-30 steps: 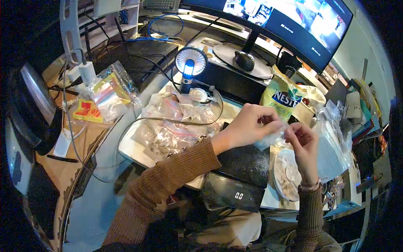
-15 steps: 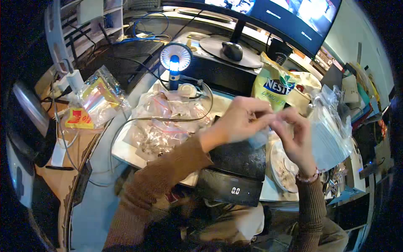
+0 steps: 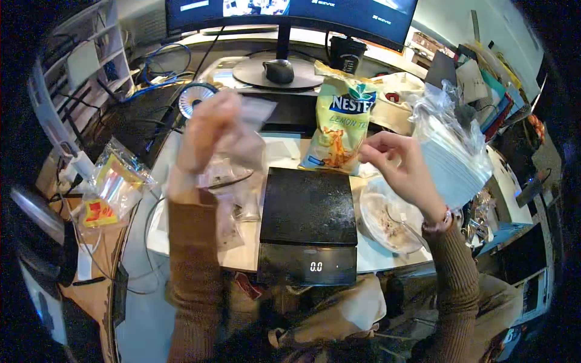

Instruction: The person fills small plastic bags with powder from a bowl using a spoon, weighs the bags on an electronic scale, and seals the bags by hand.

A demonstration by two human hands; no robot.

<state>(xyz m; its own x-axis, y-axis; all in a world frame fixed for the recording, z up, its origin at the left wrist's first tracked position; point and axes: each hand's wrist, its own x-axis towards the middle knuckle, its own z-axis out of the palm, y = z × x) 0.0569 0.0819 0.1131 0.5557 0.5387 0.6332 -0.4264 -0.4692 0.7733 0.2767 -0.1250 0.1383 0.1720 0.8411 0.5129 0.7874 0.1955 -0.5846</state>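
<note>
Blurred by motion, my left hand (image 3: 212, 130) is closed on a small clear plastic bag (image 3: 248, 136), held up over the pile of clear zip bags (image 3: 233, 206). My right hand (image 3: 399, 166) has thumb and forefinger bent close together beside the yellow-green Nestea lemon tea pouch (image 3: 339, 124); whether anything is between the fingertips is too small to tell. Below it, a bowl (image 3: 390, 221) holds a pale powder with brown bits and a spoon (image 3: 408, 227). Between my arms lies a black scale (image 3: 310, 206) reading 0.0, with white powder on its plate.
Behind are a monitor (image 3: 290, 15), a mouse (image 3: 279, 71), a black cup (image 3: 347, 54) and a small fan (image 3: 196, 100). A stack of pale blue sheets in plastic (image 3: 454, 160) stands at the right. Cables and a yellow-red packet (image 3: 100, 212) lie at the left.
My hands have come apart. My left hand has moved left and up with the small bag, while my right hand stays near the pouch. The view has shifted to the right.
</note>
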